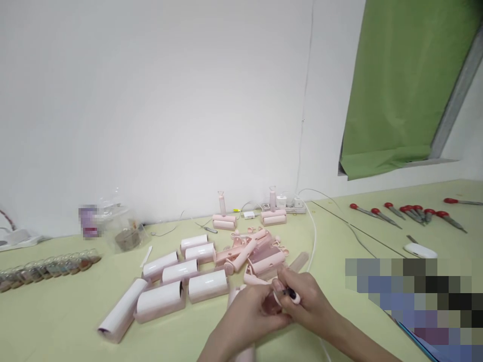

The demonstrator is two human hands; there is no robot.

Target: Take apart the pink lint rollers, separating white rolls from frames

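My left hand (pixel 251 309) is closed around a translucent pink plastic part (pixel 270 304), mostly covered by my fingers. Pressed against it from the right is my right hand (pixel 304 296), gripping a small white tool with a dark end (pixel 292 295); its kind is not clear. Just beyond my hands lies a heap of pink lint-roller parts (pixel 260 251), handles and curved covers among them. White lint-roller refills (pixel 209 285) in clear wrap lie in rows to the left. Under my left wrist another pink piece (pixel 244 354) shows partly.
Two assembled pink lint rollers (pixel 224 221) stand by the wall near a power strip (pixel 296 208). Red-handled tools (pixel 411 213) and a white cutter (pixel 420 250) lie right. A white cable (pixel 314 236) crosses the table. Small jars (pixel 49 269) line the left.
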